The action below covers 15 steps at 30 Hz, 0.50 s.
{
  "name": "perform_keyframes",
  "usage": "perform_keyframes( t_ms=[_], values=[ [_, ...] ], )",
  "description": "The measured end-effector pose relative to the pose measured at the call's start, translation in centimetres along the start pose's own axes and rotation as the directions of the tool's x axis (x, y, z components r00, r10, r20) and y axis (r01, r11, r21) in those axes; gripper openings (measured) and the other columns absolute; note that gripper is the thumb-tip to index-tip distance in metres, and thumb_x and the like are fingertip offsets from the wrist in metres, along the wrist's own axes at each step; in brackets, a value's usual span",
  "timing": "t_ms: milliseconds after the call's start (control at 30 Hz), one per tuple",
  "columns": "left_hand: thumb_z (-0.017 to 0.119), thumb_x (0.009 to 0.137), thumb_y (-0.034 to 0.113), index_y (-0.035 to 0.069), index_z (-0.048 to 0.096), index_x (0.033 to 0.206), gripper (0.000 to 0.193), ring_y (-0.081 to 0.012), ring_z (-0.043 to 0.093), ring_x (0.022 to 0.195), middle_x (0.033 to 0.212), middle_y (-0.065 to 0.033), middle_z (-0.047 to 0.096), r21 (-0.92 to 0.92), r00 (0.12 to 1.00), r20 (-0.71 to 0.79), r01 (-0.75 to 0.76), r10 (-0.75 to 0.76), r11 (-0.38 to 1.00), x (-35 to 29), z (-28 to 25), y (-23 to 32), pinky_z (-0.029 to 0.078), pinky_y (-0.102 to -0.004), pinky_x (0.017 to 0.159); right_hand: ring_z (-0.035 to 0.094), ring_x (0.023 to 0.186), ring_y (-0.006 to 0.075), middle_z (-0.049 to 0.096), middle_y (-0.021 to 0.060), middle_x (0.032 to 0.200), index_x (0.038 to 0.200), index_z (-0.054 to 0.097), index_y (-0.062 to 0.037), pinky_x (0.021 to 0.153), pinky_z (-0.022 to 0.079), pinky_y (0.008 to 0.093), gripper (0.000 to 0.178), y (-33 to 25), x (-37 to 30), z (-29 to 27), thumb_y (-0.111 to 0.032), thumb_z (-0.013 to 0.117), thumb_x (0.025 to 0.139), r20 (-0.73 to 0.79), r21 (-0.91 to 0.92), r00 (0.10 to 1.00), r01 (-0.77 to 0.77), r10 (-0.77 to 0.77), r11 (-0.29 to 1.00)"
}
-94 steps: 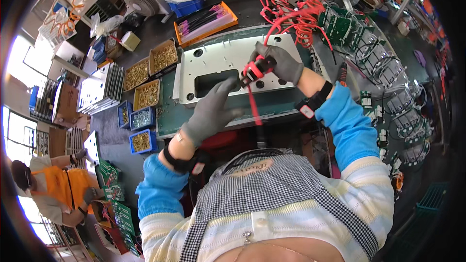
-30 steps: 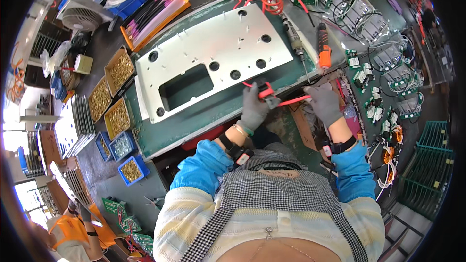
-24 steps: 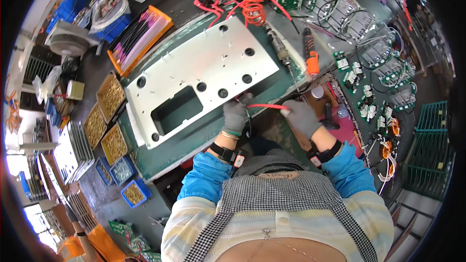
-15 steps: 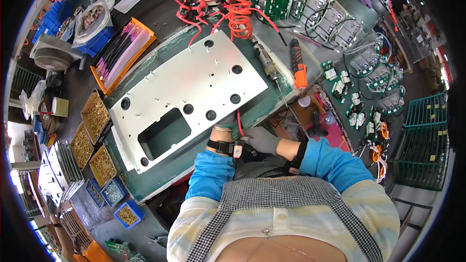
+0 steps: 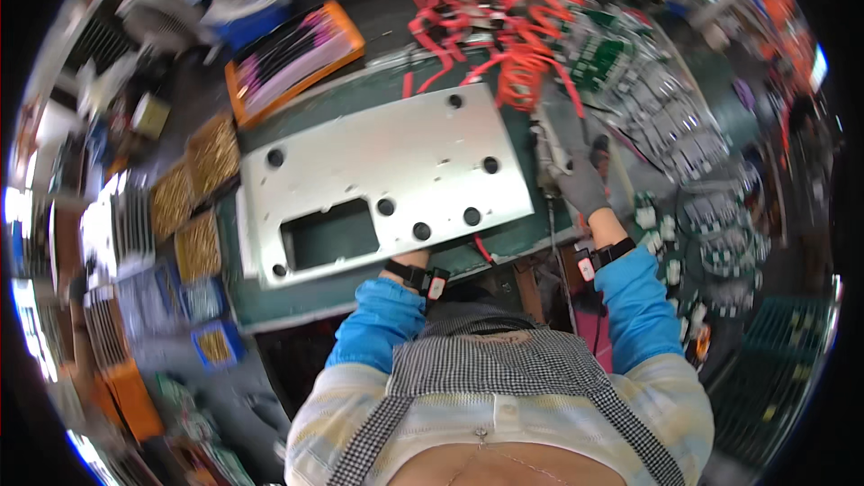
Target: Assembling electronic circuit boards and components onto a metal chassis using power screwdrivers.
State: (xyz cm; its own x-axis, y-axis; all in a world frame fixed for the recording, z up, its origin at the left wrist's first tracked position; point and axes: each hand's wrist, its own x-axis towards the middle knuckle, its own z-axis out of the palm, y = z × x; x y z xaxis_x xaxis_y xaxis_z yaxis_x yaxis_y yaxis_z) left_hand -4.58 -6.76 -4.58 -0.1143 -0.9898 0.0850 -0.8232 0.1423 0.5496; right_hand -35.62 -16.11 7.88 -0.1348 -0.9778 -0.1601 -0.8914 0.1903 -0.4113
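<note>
A white metal panel with round black grommets and a rectangular cutout lies slanted on the green mat. My left hand reaches under the panel's near edge, its fingers hidden. A red tube pokes out from under that edge. My right hand, in a grey glove, is at the tools right of the panel, its fingers smeared by motion. Beside it lie a metal-bodied power screwdriver and a second, dark-handled screwdriver, partly covered by the hand. Whether it grips either is unclear.
Several bins of brass-coloured hardware stand at the left. An orange tray of dark and pink pieces is behind the panel. Coiled red hose and red tubing lie at the back. Circuit boards with wiring fill the right side.
My right hand has left the red tube near my left hand and moved right and away from me to the screwdrivers. My left hand stays under the panel edge. The whole view has turned.
</note>
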Motion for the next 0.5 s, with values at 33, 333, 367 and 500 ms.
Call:
perform_keyframes(
  t_ms=[33, 333, 367, 500],
  values=[
    [0.06, 0.083, 0.021, 0.005, 0.057, 0.118, 0.039, -0.0295, 0.055, 0.11, 0.117, -0.016, 0.058, -0.004, 1.0, 0.017, 0.014, -0.014, 1.0, -0.5, -0.3, 0.1, 0.044, -0.0405, 0.093, 0.056, 0.103, 0.0428, 0.059, 0.0286, 0.109, 0.134, 0.036, -0.0065, 0.088, 0.044, 0.0472, 0.077, -0.4, 0.8, 0.9, -0.046, 0.066, 0.075, 0.01, -0.055, 0.999, -0.037, 0.037, 0.998],
    [0.067, 0.078, 0.013, 0.004, 0.061, 0.109, 0.033, -0.027, 0.064, 0.091, 0.099, -0.0153, 0.066, -0.433, 0.924, -0.071, 0.31, -0.375, 0.846, -10.4, -11.6, -0.9, 0.05, -0.0346, 0.081, 0.064, 0.086, 0.0371, 0.065, 0.0238, 0.088, 0.093, 0.063, 0.0018, 0.078, 0.048, 0.0445, 0.047, 0.4, 4.7, 4.3, -0.035, 0.072, 0.065, 0.06, -0.17, 0.975, 0.223, -0.216, 0.96],
    [0.067, 0.079, 0.013, 0.004, 0.061, 0.109, 0.032, -0.0262, 0.064, 0.091, 0.099, -0.0154, 0.066, -0.409, 0.905, -0.037, 0.373, -0.424, 0.833, -12.0, -13.2, -1.9, 0.05, -0.0346, 0.08, 0.064, 0.081, 0.0343, 0.065, 0.0198, 0.084, 0.095, 0.061, 0.0017, 0.073, 0.049, 0.0432, 0.044, 1.2, 5.0, 4.6, -0.03, 0.071, 0.065, 0.074, -0.088, 0.975, 0.214, -0.208, 0.973],
    [0.066, 0.083, 0.015, 0.002, 0.061, 0.11, 0.031, -0.0166, 0.061, 0.088, 0.092, -0.009, 0.066, -0.489, 0.629, -0.198, 0.601, -0.751, 0.632, -18.5, -19.7, -8.5, 0.048, -0.0305, 0.081, 0.057, 0.066, 0.019, 0.06, 0.0063, 0.078, 0.106, 0.057, 0.003, 0.057, 0.046, 0.0321, 0.037, 4.9, 4.9, 4.3, -0.013, 0.064, 0.073, 0.237, 0.538, 0.971, -0.159, 0.032, 0.828]
  ],
)
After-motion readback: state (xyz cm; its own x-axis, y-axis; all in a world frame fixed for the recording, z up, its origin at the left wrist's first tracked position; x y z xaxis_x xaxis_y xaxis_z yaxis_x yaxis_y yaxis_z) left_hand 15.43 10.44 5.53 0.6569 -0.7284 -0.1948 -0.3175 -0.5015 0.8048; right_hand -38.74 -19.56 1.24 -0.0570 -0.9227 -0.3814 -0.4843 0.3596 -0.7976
